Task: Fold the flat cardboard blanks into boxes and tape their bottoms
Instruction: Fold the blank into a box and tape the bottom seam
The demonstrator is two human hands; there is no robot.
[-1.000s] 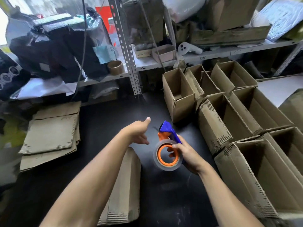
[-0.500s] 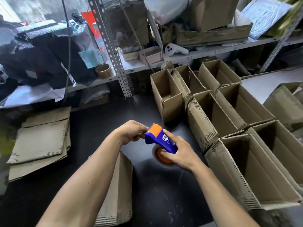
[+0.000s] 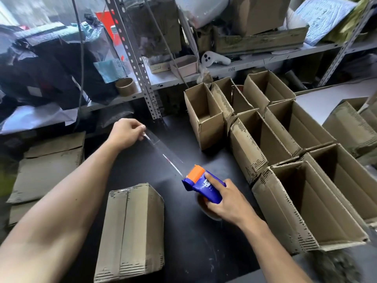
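A person's two bare forearms reach over a black worktop (image 3: 195, 252) in a cluttered storeroom. The left hand (image 3: 125, 133) pinches the free end of a strip of clear packing tape (image 3: 163, 153) between thumb and fingers, held up and away from the body. The strip runs taut through the air down to a blue plastic tape dispenser with an orange cutter head (image 3: 202, 185), which the right hand (image 3: 226, 201) grips, fingers curled around its body and the roll beneath, forefinger lying along the top.

Just below the left forearm sits a folded brown corrugated cardboard box (image 3: 132, 231), bottom side up, its two flaps meeting at a centre seam. That seam looks only partly taped, though this is hard to judge.

To the right stand rows of finished open-topped brown cardboard boxes (image 3: 285, 160), touching one another. At far left lies a stack of flat brown cardboard blanks (image 3: 49, 166).

The tape is probably thin, light and very sticky; it will likely curl or cling to itself if it goes slack, so holding it only at the very end, under tension, seems wise. The box is likely light and fairly stiff but could slide, so it is best steadied by its side walls while the tape is pressed along the seam.
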